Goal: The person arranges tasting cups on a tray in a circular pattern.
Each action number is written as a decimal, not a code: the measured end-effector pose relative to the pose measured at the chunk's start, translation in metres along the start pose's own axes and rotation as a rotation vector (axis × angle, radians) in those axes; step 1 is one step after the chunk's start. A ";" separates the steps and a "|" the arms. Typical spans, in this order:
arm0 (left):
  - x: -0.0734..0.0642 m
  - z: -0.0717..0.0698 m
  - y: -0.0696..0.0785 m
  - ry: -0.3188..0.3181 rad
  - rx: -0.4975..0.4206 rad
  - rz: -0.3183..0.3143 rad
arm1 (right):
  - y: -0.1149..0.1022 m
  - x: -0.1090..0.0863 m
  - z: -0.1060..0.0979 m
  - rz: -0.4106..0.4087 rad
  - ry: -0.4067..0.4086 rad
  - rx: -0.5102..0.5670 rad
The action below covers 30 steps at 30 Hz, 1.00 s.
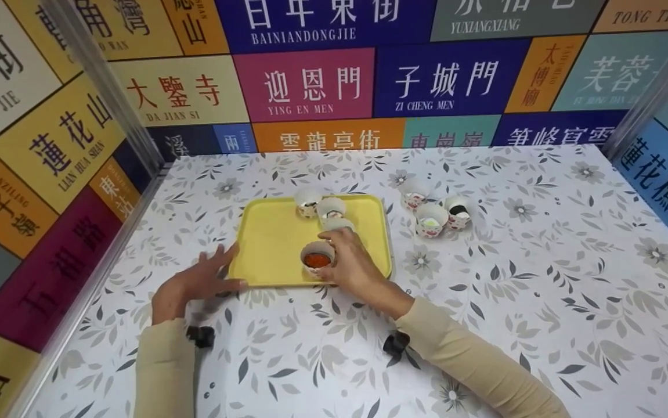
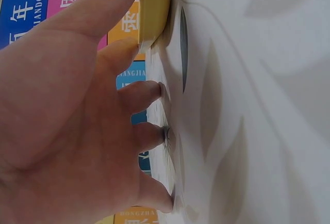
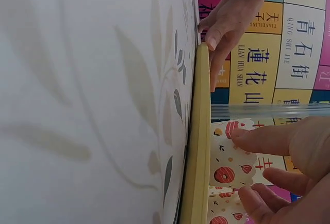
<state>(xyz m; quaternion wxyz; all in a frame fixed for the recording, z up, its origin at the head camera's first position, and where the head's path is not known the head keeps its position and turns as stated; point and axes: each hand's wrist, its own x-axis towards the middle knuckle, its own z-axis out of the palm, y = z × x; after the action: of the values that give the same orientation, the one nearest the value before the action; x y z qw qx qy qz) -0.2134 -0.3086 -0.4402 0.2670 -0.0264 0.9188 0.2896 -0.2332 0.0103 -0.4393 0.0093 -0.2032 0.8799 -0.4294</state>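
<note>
A yellow tray (image 1: 270,238) lies on the table. My right hand (image 1: 354,264) holds a paper baking cup (image 1: 307,268) of orange-red bits near the tray's front edge, thumb at its near side and fingers by its far right side. In the right wrist view the cup (image 3: 223,154) shows doughnut and cake prints, upright over the tray rim. My left hand (image 1: 203,278) is at the tray's left front corner, fingers spread; its thumb and index finger meet the rim (image 2: 154,15) in the left wrist view.
Behind the right hand, paper cups (image 1: 309,200) stand in a row on the tray, the nearest partly hidden. Right of the tray, three more cups (image 1: 430,222) stand close together on the flower-patterned tabletop (image 1: 519,302). Panels with Chinese lettering (image 1: 304,87) border the table.
</note>
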 end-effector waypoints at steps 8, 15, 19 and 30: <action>0.000 0.000 0.000 0.004 0.007 0.033 | 0.001 0.000 -0.002 0.037 0.042 0.009; 0.001 0.000 0.002 0.005 0.015 0.026 | 0.002 0.001 -0.004 0.047 0.049 0.050; 0.001 0.000 0.002 0.003 0.015 0.020 | 0.002 0.001 -0.008 0.037 0.037 0.070; 0.000 -0.001 -0.001 0.004 0.000 0.013 | 0.002 0.008 -0.043 0.059 0.052 0.116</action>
<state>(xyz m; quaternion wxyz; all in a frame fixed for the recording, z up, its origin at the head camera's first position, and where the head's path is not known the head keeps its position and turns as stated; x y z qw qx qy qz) -0.2138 -0.3096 -0.4404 0.2632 -0.0212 0.9195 0.2912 -0.2497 0.0413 -0.4125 0.0108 -0.1652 0.8591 -0.4842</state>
